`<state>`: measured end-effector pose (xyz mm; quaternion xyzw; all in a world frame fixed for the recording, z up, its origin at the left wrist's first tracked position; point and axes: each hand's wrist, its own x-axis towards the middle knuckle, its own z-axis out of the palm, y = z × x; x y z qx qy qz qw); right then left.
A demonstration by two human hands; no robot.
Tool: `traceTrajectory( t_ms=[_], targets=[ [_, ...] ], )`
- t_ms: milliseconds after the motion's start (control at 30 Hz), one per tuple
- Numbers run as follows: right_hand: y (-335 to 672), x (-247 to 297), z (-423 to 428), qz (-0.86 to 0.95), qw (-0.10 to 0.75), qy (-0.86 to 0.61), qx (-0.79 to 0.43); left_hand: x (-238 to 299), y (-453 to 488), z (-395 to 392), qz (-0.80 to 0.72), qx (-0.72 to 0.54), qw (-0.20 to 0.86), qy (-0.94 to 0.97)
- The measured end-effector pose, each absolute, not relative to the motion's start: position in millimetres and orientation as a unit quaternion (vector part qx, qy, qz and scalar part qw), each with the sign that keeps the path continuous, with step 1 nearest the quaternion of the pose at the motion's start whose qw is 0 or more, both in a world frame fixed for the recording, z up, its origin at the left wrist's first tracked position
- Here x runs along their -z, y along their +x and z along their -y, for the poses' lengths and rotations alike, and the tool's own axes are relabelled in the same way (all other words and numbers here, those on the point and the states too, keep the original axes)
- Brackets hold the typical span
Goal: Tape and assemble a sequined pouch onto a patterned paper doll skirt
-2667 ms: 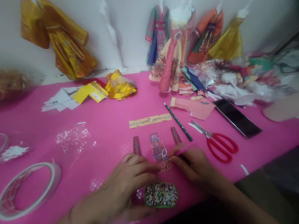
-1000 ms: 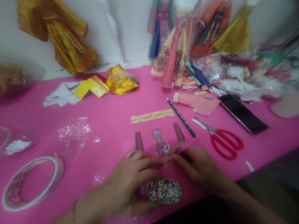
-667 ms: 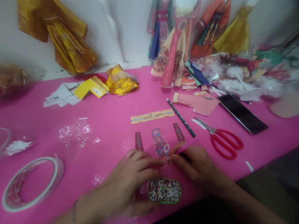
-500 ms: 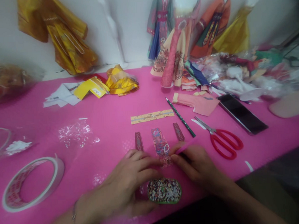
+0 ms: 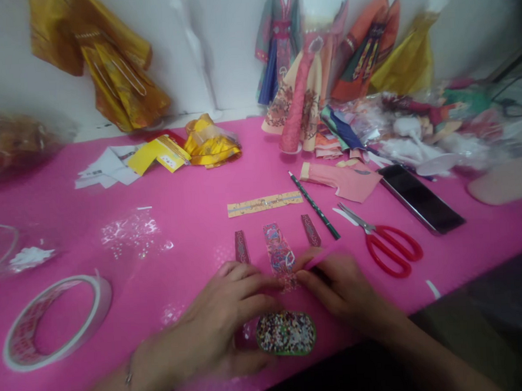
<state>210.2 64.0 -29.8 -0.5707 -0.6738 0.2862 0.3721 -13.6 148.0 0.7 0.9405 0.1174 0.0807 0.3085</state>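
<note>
A patterned pink-and-blue fabric strip [image 5: 278, 247] lies flat on the pink table. My left hand [image 5: 230, 306] rests palm down with fingers stretched out, the index fingertip at the strip's lower end and the thumb beside a small oval container of mixed beads [image 5: 286, 334]. My right hand [image 5: 337, 285] is closed in a pinch around a slim pink pen-like stick [image 5: 329, 254]; its tip is hidden by the fingers at the strip's right edge. Two dark red patterned pieces, one on the left [image 5: 242, 247] and one on the right [image 5: 311, 230], flank the strip.
Red-handled scissors [image 5: 390, 243], a dark pencil [image 5: 315, 206] and a phone [image 5: 421, 198] lie to the right. A tape roll [image 5: 101, 296] is at left. A beige strip [image 5: 265, 204] lies ahead. Doll dresses, such as a golden one [image 5: 115, 63], stand along the wall.
</note>
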Motion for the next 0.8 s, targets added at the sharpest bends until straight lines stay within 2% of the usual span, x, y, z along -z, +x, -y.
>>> traceTrajectory(
  t_ms=[467,667,800],
  targets=[
    [213.7,31.7,-63.5,0.621,0.43,-0.587,-0.292,2.3,-15.5,-148.7,-0.104,-0.097,0.327,0.934],
    [211.1,29.4,-63.4,0.602,0.494,-0.568,-0.267,6.4,-18.7,-148.2,-0.099,-0.136,0.337,0.926],
    [211.9,26.2,-60.8,0.619,0.505,-0.544,-0.256,9.0,-19.9,-146.8,-0.113,-0.157,0.342,0.92]
  ],
)
